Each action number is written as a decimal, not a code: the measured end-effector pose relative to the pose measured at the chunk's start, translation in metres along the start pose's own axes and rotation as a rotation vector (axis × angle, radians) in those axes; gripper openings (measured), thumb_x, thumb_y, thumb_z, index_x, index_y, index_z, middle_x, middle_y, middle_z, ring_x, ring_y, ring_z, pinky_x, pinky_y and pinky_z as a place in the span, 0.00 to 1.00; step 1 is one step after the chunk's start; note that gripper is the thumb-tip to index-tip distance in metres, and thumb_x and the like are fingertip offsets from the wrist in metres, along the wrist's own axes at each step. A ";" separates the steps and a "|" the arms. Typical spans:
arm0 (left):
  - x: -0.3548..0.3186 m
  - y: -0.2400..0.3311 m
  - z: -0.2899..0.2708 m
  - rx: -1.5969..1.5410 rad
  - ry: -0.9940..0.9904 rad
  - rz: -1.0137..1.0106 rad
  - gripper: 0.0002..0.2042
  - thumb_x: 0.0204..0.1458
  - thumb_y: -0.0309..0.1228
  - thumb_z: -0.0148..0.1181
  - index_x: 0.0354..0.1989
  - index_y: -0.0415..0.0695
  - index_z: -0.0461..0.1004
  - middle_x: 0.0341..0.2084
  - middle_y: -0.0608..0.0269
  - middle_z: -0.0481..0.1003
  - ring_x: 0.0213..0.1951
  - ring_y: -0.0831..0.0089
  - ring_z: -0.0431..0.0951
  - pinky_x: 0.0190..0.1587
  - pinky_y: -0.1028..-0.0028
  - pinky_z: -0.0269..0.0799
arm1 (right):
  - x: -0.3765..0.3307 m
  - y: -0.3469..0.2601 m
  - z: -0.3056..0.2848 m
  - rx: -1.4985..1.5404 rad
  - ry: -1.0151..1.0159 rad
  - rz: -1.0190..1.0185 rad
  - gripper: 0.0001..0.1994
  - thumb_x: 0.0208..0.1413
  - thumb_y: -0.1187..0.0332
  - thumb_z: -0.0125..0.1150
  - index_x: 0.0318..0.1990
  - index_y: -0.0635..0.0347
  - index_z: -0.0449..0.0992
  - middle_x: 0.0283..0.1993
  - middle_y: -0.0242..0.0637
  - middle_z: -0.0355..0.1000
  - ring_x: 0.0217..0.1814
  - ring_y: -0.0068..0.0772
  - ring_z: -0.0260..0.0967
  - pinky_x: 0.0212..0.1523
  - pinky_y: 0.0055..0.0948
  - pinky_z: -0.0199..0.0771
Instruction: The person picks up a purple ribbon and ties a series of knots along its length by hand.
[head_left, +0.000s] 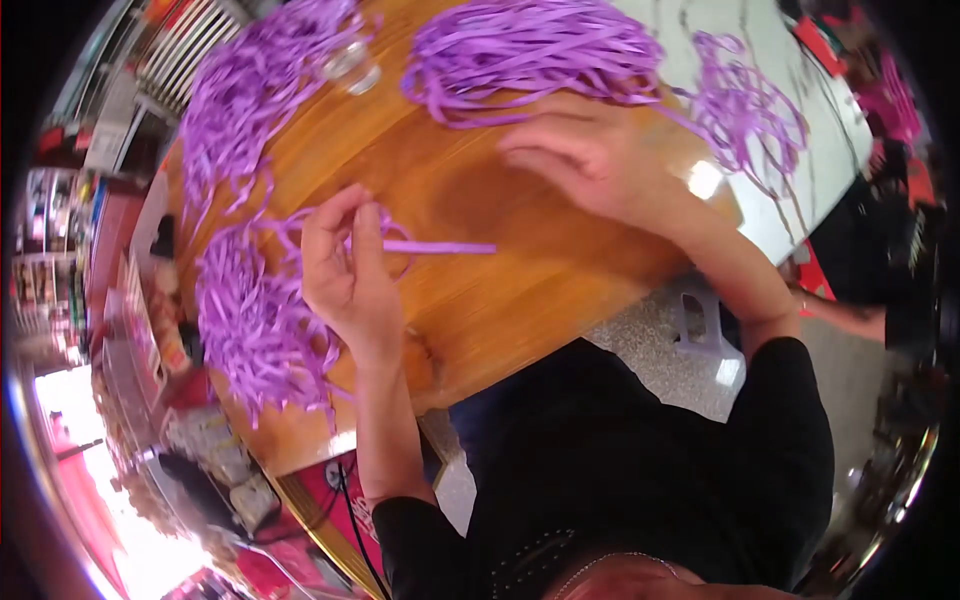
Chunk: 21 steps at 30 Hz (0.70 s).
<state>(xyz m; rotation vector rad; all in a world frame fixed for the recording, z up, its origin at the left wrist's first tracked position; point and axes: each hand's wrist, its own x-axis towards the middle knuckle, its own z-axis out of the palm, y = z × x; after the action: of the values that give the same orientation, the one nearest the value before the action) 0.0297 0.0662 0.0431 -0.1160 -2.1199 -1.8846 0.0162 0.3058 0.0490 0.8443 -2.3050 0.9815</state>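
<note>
The round wooden table (470, 290) fills most of my view, its rim curving past my chest and falling away to the floor on my right. On it, the biggest heap of purple ribbon strips (530, 50) lies at the table's far side, another long heap (250, 90) runs along its left rim, and a tangled bunch (255, 325) sits at the near left edge. A loose tangle (745, 110) hangs over the far right rim. My right hand (585, 150) lies spread and flat, fingers loosely open, touching the biggest heap. My left hand (345, 270) pinches one single strip (440, 247), which stretches toward the table's bare middle. That middle is open wood between my hands.
</note>
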 end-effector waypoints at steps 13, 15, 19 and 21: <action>0.004 -0.007 -0.014 0.095 0.016 0.236 0.05 0.51 0.17 0.54 0.36 0.37 0.74 0.32 0.65 0.73 0.35 0.79 0.71 0.37 0.81 0.68 | -0.021 -0.025 0.059 -0.195 -0.351 -0.079 0.13 0.41 0.64 0.65 0.34 0.60 0.74 0.34 0.36 0.66 0.38 0.37 0.66 0.38 0.34 0.63; -0.001 -0.007 -0.013 0.132 -0.038 0.221 0.06 0.50 0.17 0.55 0.36 0.37 0.74 0.32 0.64 0.73 0.35 0.78 0.72 0.37 0.80 0.68 | -0.022 -0.030 0.067 -0.259 -0.298 -0.139 0.09 0.39 0.68 0.62 0.30 0.59 0.73 0.31 0.36 0.65 0.35 0.36 0.65 0.36 0.34 0.62; -0.006 -0.012 0.003 0.268 -0.177 0.348 0.08 0.50 0.21 0.57 0.39 0.38 0.73 0.35 0.58 0.73 0.37 0.69 0.74 0.38 0.76 0.69 | -0.026 -0.022 0.075 -0.291 -0.250 -0.173 0.07 0.38 0.70 0.60 0.28 0.58 0.71 0.30 0.37 0.65 0.34 0.37 0.64 0.35 0.34 0.62; -0.007 -0.015 0.008 0.332 -0.276 0.407 0.10 0.52 0.23 0.55 0.43 0.38 0.72 0.38 0.54 0.72 0.40 0.62 0.73 0.42 0.73 0.69 | -0.025 -0.018 0.075 -0.194 -0.223 -0.092 0.08 0.38 0.73 0.61 0.28 0.58 0.70 0.30 0.36 0.64 0.33 0.37 0.64 0.35 0.35 0.61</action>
<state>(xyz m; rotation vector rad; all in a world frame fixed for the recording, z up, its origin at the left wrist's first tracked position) 0.0307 0.0729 0.0260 -0.7088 -2.3306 -1.3303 0.0311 0.2478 -0.0053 1.0104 -2.4738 0.6397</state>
